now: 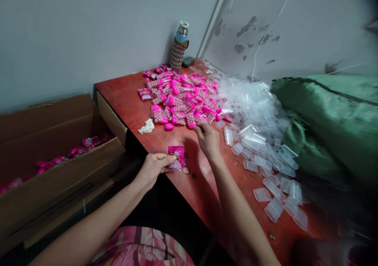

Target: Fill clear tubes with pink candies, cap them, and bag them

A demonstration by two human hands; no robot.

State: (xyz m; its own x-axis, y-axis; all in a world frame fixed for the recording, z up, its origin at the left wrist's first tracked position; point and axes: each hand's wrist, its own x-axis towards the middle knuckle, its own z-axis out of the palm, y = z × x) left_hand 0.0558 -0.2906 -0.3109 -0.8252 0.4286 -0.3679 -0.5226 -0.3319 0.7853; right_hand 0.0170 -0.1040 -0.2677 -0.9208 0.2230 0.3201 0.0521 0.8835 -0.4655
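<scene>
My left hand (153, 167) pinches a small pink printed sticker sheet (176, 156) just above the near edge of the red table (126, 96). My right hand (208, 140) reaches forward to the front of a heap of pink-capped clear tubes filled with pink candy (183, 98), its fingertips at a tube on the heap's near edge. Whether it grips one is hidden by the fingers.
A pile of empty clear plastic tubes (260, 140) spreads across the table's right side against a green sack (330, 116). A crumpled white scrap (147, 126) lies left of the heap. A covered bottle (179, 47) stands at the back. A cardboard box (56, 171) holding pink items sits on the left.
</scene>
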